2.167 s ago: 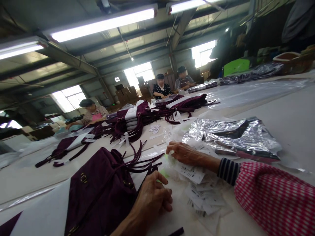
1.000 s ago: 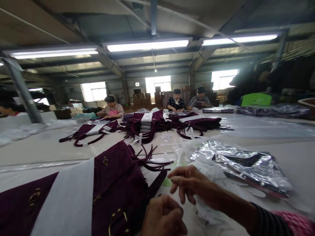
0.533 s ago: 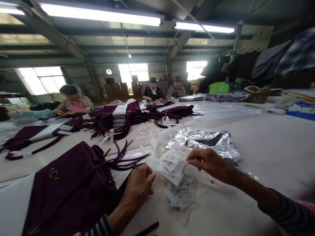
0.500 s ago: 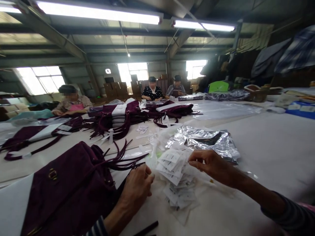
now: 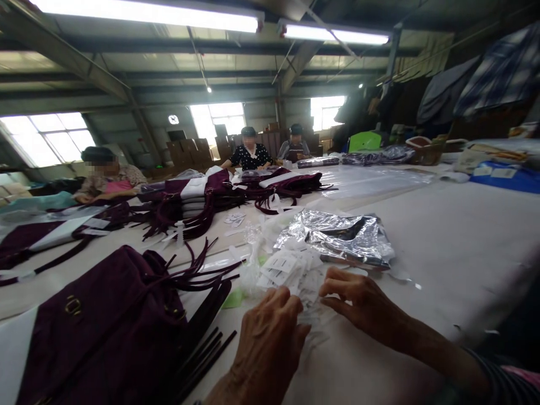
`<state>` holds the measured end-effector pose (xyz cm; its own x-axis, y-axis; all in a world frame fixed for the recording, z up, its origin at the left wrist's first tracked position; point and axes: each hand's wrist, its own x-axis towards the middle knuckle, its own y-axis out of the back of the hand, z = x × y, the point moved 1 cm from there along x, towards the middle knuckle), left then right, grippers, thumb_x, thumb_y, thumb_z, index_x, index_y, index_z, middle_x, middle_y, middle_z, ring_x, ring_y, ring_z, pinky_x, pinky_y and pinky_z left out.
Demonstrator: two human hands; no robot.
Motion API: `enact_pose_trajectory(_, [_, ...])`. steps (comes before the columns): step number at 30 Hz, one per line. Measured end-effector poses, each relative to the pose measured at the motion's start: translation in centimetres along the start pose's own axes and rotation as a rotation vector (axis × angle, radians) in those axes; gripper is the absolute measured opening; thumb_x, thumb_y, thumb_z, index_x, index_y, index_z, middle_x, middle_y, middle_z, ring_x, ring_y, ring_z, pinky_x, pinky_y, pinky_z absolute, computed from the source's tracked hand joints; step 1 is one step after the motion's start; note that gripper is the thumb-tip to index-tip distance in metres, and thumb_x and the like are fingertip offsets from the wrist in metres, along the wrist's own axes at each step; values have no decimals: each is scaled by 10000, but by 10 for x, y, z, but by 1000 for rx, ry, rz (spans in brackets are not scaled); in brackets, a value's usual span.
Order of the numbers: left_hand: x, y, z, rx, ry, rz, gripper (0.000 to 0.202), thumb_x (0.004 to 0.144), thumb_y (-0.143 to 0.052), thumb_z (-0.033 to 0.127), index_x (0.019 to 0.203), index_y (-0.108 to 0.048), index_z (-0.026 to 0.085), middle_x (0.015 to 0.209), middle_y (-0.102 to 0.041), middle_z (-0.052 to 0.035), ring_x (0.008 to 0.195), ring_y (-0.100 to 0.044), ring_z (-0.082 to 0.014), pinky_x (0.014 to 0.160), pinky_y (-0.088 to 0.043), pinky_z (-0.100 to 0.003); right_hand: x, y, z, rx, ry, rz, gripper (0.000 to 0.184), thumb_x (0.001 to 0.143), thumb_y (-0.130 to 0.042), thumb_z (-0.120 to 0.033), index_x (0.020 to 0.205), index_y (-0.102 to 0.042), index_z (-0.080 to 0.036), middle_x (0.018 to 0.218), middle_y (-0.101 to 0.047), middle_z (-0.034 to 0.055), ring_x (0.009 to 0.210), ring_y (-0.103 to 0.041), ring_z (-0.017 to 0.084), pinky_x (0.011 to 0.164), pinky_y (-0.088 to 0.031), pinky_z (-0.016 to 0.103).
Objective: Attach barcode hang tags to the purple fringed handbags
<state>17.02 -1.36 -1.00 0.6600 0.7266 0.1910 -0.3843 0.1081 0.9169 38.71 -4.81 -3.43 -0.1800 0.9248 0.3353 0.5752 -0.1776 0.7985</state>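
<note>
A loose heap of small white printed packets lies in front of me, partly inside crumpled clear plastic. My left hand reaches over its near side with bent fingers; their tips are hidden, and so is anything they hold. At the heap's right edge is my right hand, its fingers curved and a small gap between thumb and forefinger. Nothing plainly shows in that gap. A dark purple bag with a gold buckle and long thin straps lies to the left of my left hand.
A shiny silver plastic sheet lies behind the packets. Farther back are stacked purple bags, small white tags and clear plastic sheeting. A blue package rests at right. Several people sit across the table.
My left hand has moved right, from beside the purple bag's straps to over the packets. My right hand stays by the heap. The view has shifted slightly right.
</note>
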Motion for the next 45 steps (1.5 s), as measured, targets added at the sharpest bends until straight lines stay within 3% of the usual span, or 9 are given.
enact_pose_trajectory(7, [15,-11,4,43,24,-50,230,919,-477,88,782,-619,208,916,-684,-47,910,-625,-226,748,-431,-323,0,-1,9,201,-10,60,170,941,-658,-291,801,-700,-204,791,-621,-4,733,-588,143,687,-430,266])
enact_pose_trajectory(11, [15,-7,-1,-210,67,-11,157,894,-530,149,771,-603,215,798,-678,-6,792,-614,-186,704,-395,-288,-1,-2,13,265,23,103,181,952,-647,-316,830,-712,-198,800,-629,9,732,-592,148,694,-443,271])
enact_pose_trajectory(17, [20,1,-5,-641,255,-120,152,848,-593,269,734,-668,200,609,-664,25,579,-572,-148,551,-394,-242,-2,-3,13,281,36,146,198,964,-626,-324,835,-695,-192,795,-619,19,723,-585,147,684,-450,269])
enact_pose_trajectory(22, [15,4,-11,-405,221,-13,102,845,-609,229,767,-673,212,665,-651,30,631,-575,-147,605,-385,-260,-5,-3,10,320,62,171,176,973,-610,-299,859,-692,-192,859,-631,39,778,-599,157,720,-466,276])
enact_pose_trajectory(27, [14,-1,-3,-255,18,100,147,843,-650,182,973,-682,242,942,-651,-13,869,-615,-197,776,-437,-308,-6,-5,8,359,112,156,154,978,-597,-270,875,-690,-202,912,-639,48,812,-610,159,739,-481,277])
enact_pose_trajectory(34, [25,-22,12,-206,-127,76,208,922,-488,121,746,-548,215,823,-619,-21,836,-577,-196,723,-405,-309,-9,-6,9,227,155,145,73,959,-616,-253,956,-678,-215,1001,-658,56,826,-619,155,754,-493,274])
enact_pose_trajectory(38, [24,-28,3,-245,-93,99,194,955,-430,170,786,-506,226,786,-605,-8,775,-574,-192,689,-390,-316,-9,-10,15,58,76,189,206,925,-657,-248,1127,-625,-222,1012,-669,57,724,-587,149,700,-478,285])
enact_pose_trajectory(42, [28,-19,2,-277,-77,139,155,941,-449,194,805,-515,232,843,-616,-18,850,-584,-208,742,-417,-322,-10,-12,17,-90,92,213,17,936,-638,-221,938,-641,-205,937,-669,58,910,-598,213,804,-462,321])
enact_pose_trajectory(45, [33,-7,11,-248,-77,142,156,942,-444,197,805,-509,234,919,-628,-36,932,-580,-222,780,-421,-324,-17,-9,19,-123,74,189,71,952,-628,-256,906,-640,-204,934,-672,57,936,-594,222,825,-447,330])
